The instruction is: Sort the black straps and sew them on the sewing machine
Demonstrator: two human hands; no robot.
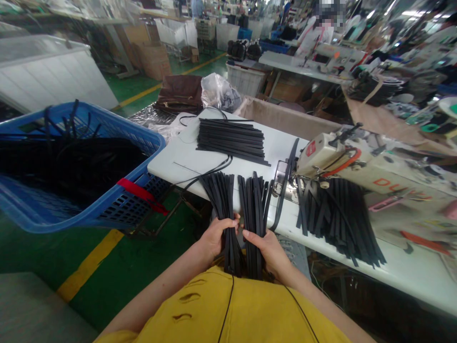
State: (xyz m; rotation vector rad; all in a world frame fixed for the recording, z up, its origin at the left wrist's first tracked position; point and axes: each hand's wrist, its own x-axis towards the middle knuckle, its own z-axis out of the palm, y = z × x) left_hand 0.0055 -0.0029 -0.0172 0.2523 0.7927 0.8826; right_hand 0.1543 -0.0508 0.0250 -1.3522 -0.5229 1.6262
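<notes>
Two bundles of black strips are held upright side by side, close to my body at the table's front edge. My left hand (pixel 222 234) is closed around the left bundle of strips (pixel 223 197), thumb across its front. Around the right bundle of strips (pixel 253 205) my right hand (pixel 263 243) is wrapped, thumb also in front. The tops of both bundles fan out over the white table (pixel 171 159). Farther back lies a flat row of black strips (pixel 232 140). Another pile of strips (pixel 339 219) hangs below the sewing machine (pixel 357 162) on the right.
On the left stands a blue basket (pixel 135 157) full of black strips, with a red band (pixel 143 194) tied to it. A brown bag (pixel 182 93) and a clear plastic bag (pixel 217 90) rest behind the table. A person (pixel 317 35) sits at another machine.
</notes>
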